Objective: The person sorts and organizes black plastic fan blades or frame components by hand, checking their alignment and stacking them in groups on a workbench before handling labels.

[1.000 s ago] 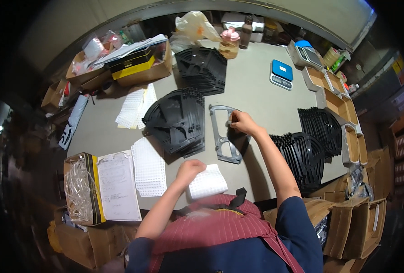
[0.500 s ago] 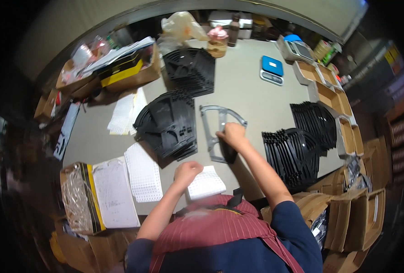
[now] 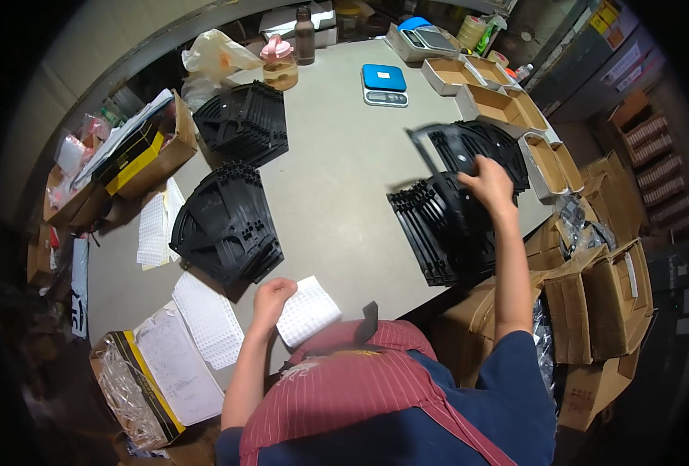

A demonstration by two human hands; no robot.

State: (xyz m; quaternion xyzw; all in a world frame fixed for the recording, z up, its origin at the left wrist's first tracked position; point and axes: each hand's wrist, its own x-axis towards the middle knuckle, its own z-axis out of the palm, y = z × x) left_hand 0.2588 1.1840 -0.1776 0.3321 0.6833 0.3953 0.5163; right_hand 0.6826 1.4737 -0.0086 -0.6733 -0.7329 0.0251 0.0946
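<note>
My right hand (image 3: 490,185) is closed on a fan-shaped plastic frame (image 3: 424,149), smeared by motion, over the right side of the table. Below it is a fanned stack of black plastic frames (image 3: 414,233); a second black stack (image 3: 506,146) lies just behind. At the table's front edge my left hand (image 3: 273,303) pinches the left edge of a white sheet of small labels (image 3: 310,309), slightly curled. Two more piles of black fan-shaped frames, a nearer one (image 3: 224,225) and a farther one (image 3: 243,120), stand on the left of the table.
A blue-topped scale (image 3: 384,81) sits at the back. Shallow cardboard trays (image 3: 493,105) line the right edge, with open cartons (image 3: 585,311) beyond. A pink-lidded jar (image 3: 279,71) and brown bottle (image 3: 304,39) stand far left, and label sheets (image 3: 207,322) lie front left.
My right hand has carried the frame from mid-table to above the right-hand stacks. My left hand still holds the label sheet. The whole view has shifted toward the right.
</note>
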